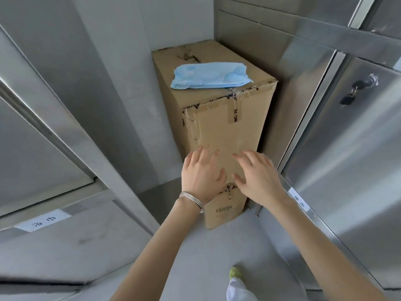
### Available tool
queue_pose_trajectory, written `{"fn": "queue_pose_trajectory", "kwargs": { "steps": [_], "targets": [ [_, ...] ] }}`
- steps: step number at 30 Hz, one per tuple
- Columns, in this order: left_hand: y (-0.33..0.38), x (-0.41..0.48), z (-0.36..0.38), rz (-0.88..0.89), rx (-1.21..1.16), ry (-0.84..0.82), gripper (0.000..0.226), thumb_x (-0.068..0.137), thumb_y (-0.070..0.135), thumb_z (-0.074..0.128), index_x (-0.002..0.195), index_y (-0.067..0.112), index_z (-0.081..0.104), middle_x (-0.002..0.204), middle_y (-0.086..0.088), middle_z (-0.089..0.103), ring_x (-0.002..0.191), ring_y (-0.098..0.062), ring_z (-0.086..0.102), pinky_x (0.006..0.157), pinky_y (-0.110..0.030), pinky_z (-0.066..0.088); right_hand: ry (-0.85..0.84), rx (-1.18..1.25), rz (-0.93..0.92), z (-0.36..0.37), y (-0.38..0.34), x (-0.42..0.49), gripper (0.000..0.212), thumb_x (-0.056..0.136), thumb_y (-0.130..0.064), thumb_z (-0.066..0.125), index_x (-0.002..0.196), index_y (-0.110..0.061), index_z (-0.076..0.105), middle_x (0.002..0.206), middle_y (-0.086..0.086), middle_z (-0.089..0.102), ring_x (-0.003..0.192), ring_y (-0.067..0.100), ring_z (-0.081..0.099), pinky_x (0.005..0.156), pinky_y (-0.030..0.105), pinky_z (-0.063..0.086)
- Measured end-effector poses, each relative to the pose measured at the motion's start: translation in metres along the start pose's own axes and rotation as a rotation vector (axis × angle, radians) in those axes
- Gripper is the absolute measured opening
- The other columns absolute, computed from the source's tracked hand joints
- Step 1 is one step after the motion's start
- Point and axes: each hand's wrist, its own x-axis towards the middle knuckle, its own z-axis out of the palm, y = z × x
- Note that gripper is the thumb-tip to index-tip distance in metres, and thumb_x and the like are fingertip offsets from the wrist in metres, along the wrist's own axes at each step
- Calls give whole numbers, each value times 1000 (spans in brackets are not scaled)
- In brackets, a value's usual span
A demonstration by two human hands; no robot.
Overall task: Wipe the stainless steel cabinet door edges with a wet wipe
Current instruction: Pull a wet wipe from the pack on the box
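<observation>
Head view: narrow corner between stainless steel cabinets, pale floor [195, 253]. Tall cardboard box [225, 135] stands against wall. One blue wet wipe pack [209, 76] lies on box top. Left hand [200, 173] (bangles at wrist) and right hand [258, 178] both spread, empty, before box front; contact unclear. Right cabinet door [347, 148] carries keys [355, 90]. Two labels visible.

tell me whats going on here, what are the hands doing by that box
A person faces a tall cardboard box between stainless steel cabinets. The left hand and right hand reach at its front with fingers spread, holding nothing. A blue wet wipe pack lies untouched on top of the box, so no wiping has begun.
</observation>
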Motion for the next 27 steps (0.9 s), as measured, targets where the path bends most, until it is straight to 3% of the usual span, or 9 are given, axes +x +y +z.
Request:
{"fn": "queue_pose_trajectory", "kwargs": {
  "steps": [9, 18, 27],
  "targets": [
    [1, 104, -5, -112, 54, 125, 45, 82, 26, 64, 126, 12, 63, 135, -8, 57, 130, -31, 48, 105, -46, 37, 65, 53, -157, -32, 45, 109, 48, 85, -25, 59, 131, -11, 52, 135, 7, 48, 120, 30, 48, 97, 44, 41],
    [-28, 175, 1, -173, 68, 77, 49, 92, 33, 55, 139, 17, 52, 148, -5, 45, 141, -26, 35, 112, -40, 26, 195, 101, -211, -26, 57, 181, 44, 82, -21, 66, 123, -7, 58, 121, 11, 57, 114, 31, 52, 93, 43, 43],
    [-83, 237, 5, -178, 26, 15, 50, 96, 37, 50, 143, 20, 45, 153, -2, 37, 144, -24, 26, 116, -38, 19, 131, 48, -159, -13, 51, 255, 41, 90, -25, 58, 127, -8, 55, 128, 11, 55, 125, 30, 46, 101, 44, 41]
  ]
}}
